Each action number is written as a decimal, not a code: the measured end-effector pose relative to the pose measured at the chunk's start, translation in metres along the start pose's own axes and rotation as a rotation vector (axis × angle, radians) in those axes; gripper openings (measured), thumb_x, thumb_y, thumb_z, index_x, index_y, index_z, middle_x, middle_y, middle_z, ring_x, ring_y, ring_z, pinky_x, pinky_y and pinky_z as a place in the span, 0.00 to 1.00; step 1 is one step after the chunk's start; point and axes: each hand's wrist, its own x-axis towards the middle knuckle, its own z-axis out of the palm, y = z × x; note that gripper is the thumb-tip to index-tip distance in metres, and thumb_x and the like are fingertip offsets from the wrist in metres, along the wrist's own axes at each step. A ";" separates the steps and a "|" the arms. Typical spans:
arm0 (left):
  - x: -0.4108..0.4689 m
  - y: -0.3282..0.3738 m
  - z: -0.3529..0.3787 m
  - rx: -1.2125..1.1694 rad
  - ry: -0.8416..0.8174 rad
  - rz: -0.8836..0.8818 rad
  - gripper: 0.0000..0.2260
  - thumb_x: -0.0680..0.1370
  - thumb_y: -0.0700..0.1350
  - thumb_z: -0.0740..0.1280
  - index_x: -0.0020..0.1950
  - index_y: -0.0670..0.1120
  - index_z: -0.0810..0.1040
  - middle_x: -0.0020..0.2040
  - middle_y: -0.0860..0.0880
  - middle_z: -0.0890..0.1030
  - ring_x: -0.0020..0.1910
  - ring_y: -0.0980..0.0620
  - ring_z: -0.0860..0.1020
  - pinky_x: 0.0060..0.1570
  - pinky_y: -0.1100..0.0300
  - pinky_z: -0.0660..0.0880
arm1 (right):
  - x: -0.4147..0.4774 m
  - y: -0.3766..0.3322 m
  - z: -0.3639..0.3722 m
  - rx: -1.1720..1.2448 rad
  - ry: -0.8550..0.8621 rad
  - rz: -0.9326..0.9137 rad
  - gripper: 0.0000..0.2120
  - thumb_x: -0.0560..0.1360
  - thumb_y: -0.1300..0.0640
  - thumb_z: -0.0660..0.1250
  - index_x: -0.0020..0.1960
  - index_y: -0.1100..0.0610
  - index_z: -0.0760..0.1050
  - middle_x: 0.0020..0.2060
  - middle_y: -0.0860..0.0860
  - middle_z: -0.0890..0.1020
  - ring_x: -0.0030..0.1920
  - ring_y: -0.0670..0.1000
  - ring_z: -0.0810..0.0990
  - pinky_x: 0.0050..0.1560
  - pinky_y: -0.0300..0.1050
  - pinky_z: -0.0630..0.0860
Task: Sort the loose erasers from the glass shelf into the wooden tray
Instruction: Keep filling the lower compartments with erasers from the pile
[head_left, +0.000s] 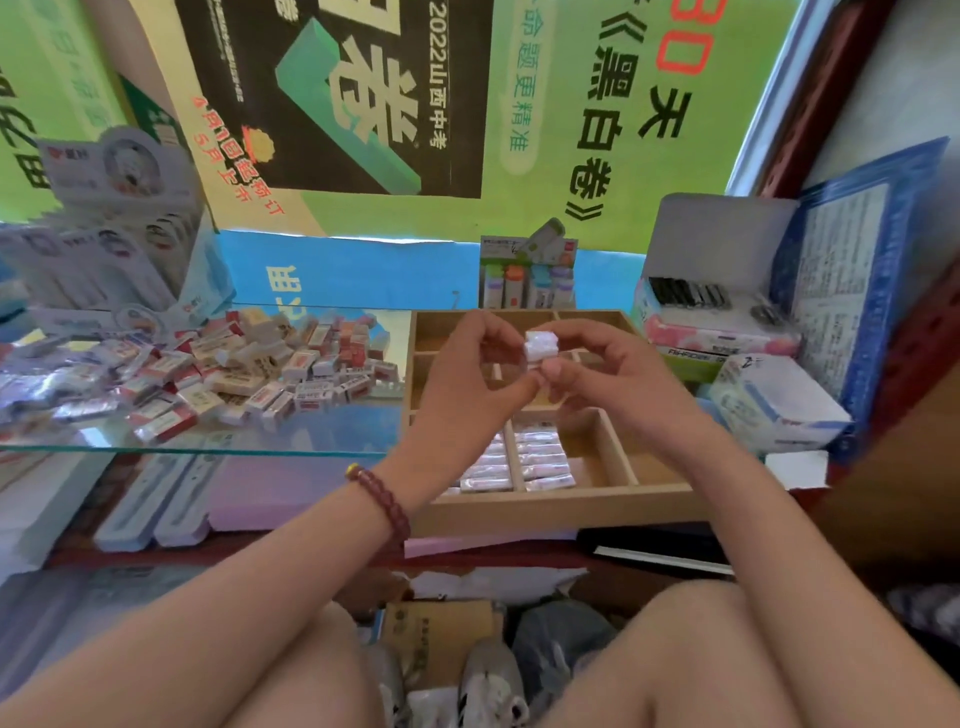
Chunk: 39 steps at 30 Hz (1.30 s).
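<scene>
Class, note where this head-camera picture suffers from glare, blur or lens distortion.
Head view: wide-angle distortion slants the window frame; glare washes out the white erasers pinched between left hand and right hand; the loose eraser pile blurs toward the picture's left edge.

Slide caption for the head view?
Left hand and right hand pinch small white wrapped erasers over divided wooden tray; loose erasers heaped on glass shelf.

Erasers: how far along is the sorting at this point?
Done: two near compartments of the tray hold neat rows of erasers. In hand: left hand and right hand pinch a small white stack above the tray. Left: a big pile lies on the shelf.
</scene>
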 end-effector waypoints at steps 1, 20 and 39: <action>0.001 -0.002 0.005 0.015 -0.027 -0.004 0.15 0.70 0.42 0.74 0.45 0.53 0.68 0.44 0.56 0.74 0.44 0.61 0.76 0.45 0.69 0.74 | 0.001 0.005 -0.007 -0.124 0.032 -0.031 0.12 0.72 0.59 0.71 0.52 0.46 0.77 0.43 0.46 0.81 0.35 0.44 0.79 0.36 0.37 0.77; 0.002 -0.030 0.005 0.494 -0.421 -0.065 0.05 0.75 0.43 0.67 0.45 0.54 0.75 0.44 0.58 0.77 0.45 0.62 0.74 0.45 0.71 0.71 | 0.000 0.018 -0.014 -1.394 -0.195 -0.001 0.17 0.73 0.48 0.69 0.59 0.45 0.70 0.57 0.43 0.75 0.51 0.47 0.77 0.43 0.41 0.71; 0.000 -0.031 -0.004 0.472 -0.443 -0.046 0.06 0.76 0.42 0.66 0.45 0.54 0.76 0.45 0.56 0.78 0.46 0.60 0.76 0.47 0.70 0.72 | 0.004 0.028 -0.015 -1.398 -0.166 -0.006 0.19 0.71 0.49 0.72 0.56 0.47 0.66 0.54 0.45 0.72 0.46 0.47 0.73 0.36 0.40 0.68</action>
